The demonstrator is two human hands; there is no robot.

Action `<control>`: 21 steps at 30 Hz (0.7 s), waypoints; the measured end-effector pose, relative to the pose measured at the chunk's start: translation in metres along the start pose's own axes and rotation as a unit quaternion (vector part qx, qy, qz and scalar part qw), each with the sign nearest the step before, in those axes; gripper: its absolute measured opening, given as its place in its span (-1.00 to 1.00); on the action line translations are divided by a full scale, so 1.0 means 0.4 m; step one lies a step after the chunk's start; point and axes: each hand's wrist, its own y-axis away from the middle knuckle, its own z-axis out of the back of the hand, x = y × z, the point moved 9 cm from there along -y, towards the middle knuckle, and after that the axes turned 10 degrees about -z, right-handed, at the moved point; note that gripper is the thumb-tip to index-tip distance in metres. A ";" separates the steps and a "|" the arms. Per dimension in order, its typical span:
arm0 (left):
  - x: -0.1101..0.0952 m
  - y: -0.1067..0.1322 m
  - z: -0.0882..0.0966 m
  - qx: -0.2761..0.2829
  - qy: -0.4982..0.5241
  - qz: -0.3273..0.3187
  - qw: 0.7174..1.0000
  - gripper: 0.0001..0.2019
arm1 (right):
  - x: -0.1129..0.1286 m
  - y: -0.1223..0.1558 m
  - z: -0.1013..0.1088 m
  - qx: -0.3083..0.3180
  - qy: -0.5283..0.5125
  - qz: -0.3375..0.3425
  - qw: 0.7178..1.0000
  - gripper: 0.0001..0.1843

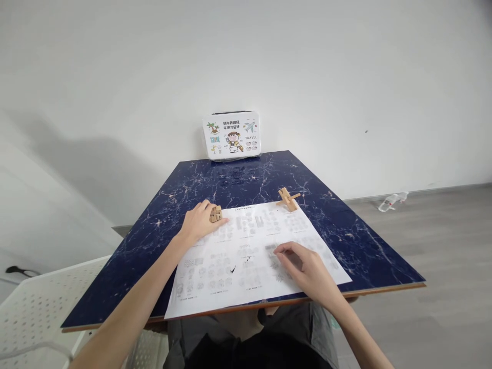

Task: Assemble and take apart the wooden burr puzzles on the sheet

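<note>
Right hand (307, 271) on sheet (226, 289); block (216, 214) half-hidden

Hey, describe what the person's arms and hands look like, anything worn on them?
The left forearm and right forearm are bare to the picture's bottom edge; no sleeves show. The left hand and right hand are ungloved, with no watch, ring or bracelet visible.

A plain, sparsely furnished room, perhaps in a home or a small office.
A dark blue marbled table (346, 225) stands against a bare white wall (115, 61) on a grey plank floor (453, 246), with a white perforated cart (38, 307) beside it.
</note>
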 end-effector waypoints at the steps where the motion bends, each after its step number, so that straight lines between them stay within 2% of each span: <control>1: 0.006 0.009 0.004 -0.002 -0.002 -0.001 1.000 -0.32 | 0.001 0.000 0.000 0.002 -0.001 -0.001 1.000 -0.72; 5: 0.037 0.067 0.026 -0.012 0.002 0.004 1.000 -0.34 | 0.005 0.000 0.001 0.003 -0.004 -0.002 1.000 -0.72; 8: 0.026 0.120 0.042 -0.010 0.017 0.010 1.000 -0.33 | 0.007 0.000 0.002 0.000 -0.005 0.001 1.000 -0.74; 11: -0.050 0.163 0.047 0.004 0.074 0.007 0.997 -0.37 | 0.004 0.000 0.001 0.002 0.000 0.001 1.000 -0.74; 15: -0.223 0.194 0.044 0.026 0.116 -0.052 0.992 -0.32 | 0.001 -0.001 0.001 0.002 -0.006 0.002 1.000 -0.74; 17: -0.286 0.205 0.039 0.024 0.117 -0.062 0.991 -0.29 | 0.001 -0.001 0.001 0.001 -0.008 0.002 1.000 -0.74; 21: -0.342 0.220 0.020 0.011 0.105 -0.047 0.993 -0.31 | 0.004 0.001 0.001 0.000 -0.002 0.006 1.000 -0.74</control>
